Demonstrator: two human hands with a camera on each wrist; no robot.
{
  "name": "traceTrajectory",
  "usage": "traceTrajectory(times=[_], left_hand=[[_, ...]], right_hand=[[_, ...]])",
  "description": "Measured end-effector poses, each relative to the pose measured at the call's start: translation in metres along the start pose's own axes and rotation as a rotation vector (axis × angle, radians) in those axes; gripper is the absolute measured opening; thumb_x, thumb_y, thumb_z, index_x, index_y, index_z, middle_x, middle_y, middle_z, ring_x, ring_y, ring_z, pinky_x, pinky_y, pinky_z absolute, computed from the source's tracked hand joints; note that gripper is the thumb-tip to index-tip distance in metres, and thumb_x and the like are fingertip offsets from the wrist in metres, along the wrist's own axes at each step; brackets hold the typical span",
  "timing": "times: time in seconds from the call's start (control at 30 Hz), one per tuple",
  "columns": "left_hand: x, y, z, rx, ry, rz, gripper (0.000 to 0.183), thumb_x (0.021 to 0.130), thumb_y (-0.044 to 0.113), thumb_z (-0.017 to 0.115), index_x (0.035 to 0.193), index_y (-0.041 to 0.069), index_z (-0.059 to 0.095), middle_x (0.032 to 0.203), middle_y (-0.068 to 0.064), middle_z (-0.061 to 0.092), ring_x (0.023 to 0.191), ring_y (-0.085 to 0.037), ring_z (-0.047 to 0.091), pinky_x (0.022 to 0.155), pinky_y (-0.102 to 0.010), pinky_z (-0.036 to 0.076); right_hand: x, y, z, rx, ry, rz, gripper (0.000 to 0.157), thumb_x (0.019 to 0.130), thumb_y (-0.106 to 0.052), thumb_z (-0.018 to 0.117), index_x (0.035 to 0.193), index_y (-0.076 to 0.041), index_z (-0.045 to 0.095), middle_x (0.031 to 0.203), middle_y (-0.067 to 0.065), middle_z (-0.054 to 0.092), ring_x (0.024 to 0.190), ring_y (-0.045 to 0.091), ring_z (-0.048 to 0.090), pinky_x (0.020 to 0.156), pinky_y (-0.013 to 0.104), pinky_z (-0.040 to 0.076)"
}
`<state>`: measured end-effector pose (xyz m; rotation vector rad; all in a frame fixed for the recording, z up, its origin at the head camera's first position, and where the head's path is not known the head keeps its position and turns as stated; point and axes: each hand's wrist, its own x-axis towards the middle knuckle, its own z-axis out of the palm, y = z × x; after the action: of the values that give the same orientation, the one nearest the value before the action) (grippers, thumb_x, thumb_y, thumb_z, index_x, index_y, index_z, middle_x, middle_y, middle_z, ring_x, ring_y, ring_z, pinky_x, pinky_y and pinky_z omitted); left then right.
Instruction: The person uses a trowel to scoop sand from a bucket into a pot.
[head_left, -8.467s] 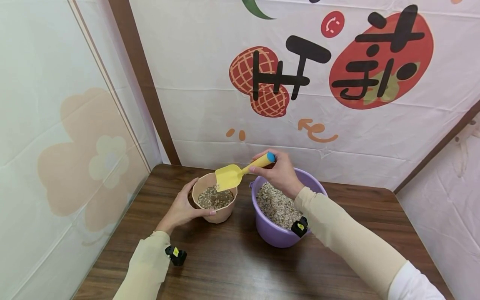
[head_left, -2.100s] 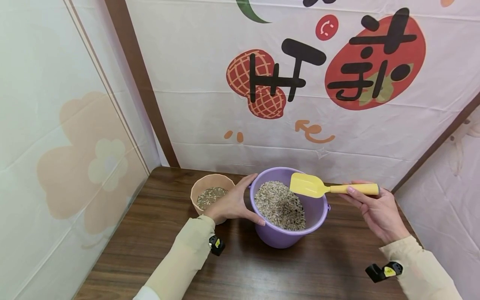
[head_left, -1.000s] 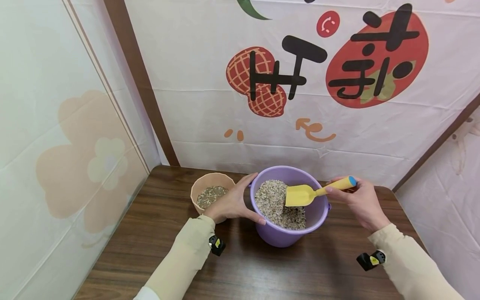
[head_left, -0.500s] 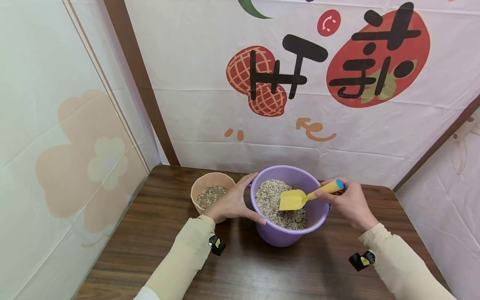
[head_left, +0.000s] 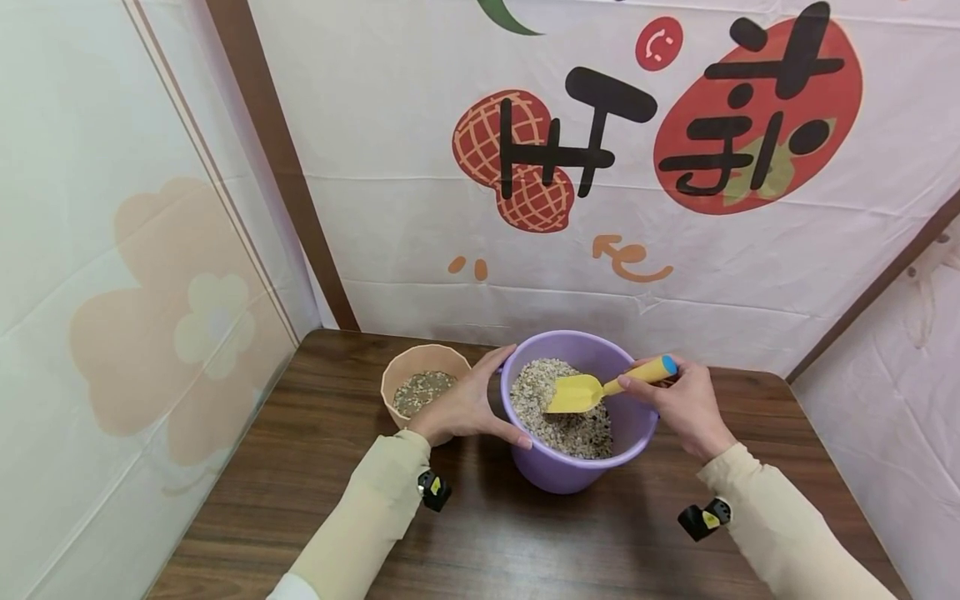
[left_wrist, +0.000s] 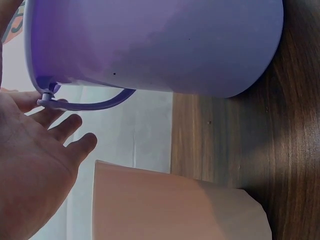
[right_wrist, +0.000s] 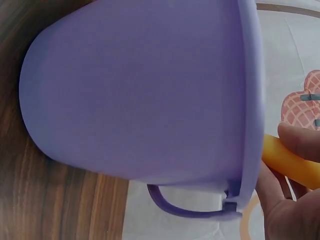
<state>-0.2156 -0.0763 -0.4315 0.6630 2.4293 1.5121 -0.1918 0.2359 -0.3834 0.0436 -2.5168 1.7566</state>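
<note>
A yellow toy shovel (head_left: 576, 393) with a blue-ended handle is gripped by my right hand (head_left: 688, 405). Its blade lies at the pale, coarse, speckled grains (head_left: 534, 385) inside a purple bucket (head_left: 558, 477). In the right wrist view, my thumb and fingers hold the yellow handle (right_wrist: 290, 161) just past the bucket's rim. My left hand (head_left: 467, 408) spreads along the bucket's left rim, thumb towards the front; the left wrist view shows its fingers (left_wrist: 67, 127) extended by the bucket's carry handle (left_wrist: 95, 106). Behind that wrist stands a peach bowl (head_left: 397, 371) of similar grains, partly hidden.
The brown wooden table (head_left: 480, 550) reaches back to a white printed cloth (head_left: 405, 225). More light cloth (head_left: 112, 350) closes off the left side, and another panel (head_left: 892, 392) the right.
My right hand has moved left, bringing the shovel from above the bucket's right side down into the grains. Earliest, the shovel was over the bowl, which my left hand held; that hand is now at the bucket.
</note>
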Motion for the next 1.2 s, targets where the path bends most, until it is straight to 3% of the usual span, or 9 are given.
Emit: traceTrajectory(times=[0.17, 0.63, 0.87, 1.2], left_hand=[[0.0, 0.0, 0.0, -0.001, -0.001, -0.001, 0.137, 0.052, 0.037, 0.103, 0.162, 0.027, 0.024, 0.163, 0.007, 0.025, 0.147, -0.017, 0.027, 0.118, -0.047, 0.026], [0.0, 0.002, -0.001, 0.011, 0.001, 0.017, 0.136, 0.052, 0.041, 0.102, 0.162, 0.027, 0.024, 0.162, 0.006, 0.026, 0.146, -0.018, 0.03, 0.117, -0.049, 0.029], [0.0, 0.001, 0.0, 0.014, 0.0, 0.02, 0.136, 0.052, 0.039, 0.103, 0.162, 0.026, 0.024, 0.162, 0.006, 0.027, 0.146, -0.016, 0.029, 0.118, -0.046, 0.027], [-0.001, 0.001, 0.0, 0.015, 0.005, 0.014, 0.136, 0.052, 0.039, 0.103, 0.162, 0.027, 0.024, 0.163, 0.005, 0.026, 0.147, -0.017, 0.027, 0.118, -0.048, 0.027]], right_hand=[[0.002, -0.002, 0.009, 0.017, 0.03, -0.002, 0.042, 0.086, -0.013, 0.084, 0.114, 0.013, 0.066, 0.1, 0.012, 0.067, 0.082, 0.009, 0.069, 0.073, 0.025, 0.058], [0.008, -0.007, 0.02, 0.111, 0.027, -0.004, 0.043, 0.089, -0.007, 0.079, 0.121, 0.015, 0.061, 0.11, 0.016, 0.065, 0.09, 0.01, 0.067, 0.079, 0.024, 0.058], [0.007, -0.003, 0.015, 0.345, -0.032, 0.045, 0.039, 0.089, 0.001, 0.077, 0.118, 0.016, 0.057, 0.099, 0.006, 0.067, 0.089, 0.016, 0.073, 0.083, 0.03, 0.059], [0.004, 0.002, 0.004, 0.489, -0.062, 0.071, 0.042, 0.089, 0.001, 0.076, 0.121, 0.017, 0.054, 0.1, 0.008, 0.069, 0.09, 0.021, 0.075, 0.089, 0.035, 0.056]])
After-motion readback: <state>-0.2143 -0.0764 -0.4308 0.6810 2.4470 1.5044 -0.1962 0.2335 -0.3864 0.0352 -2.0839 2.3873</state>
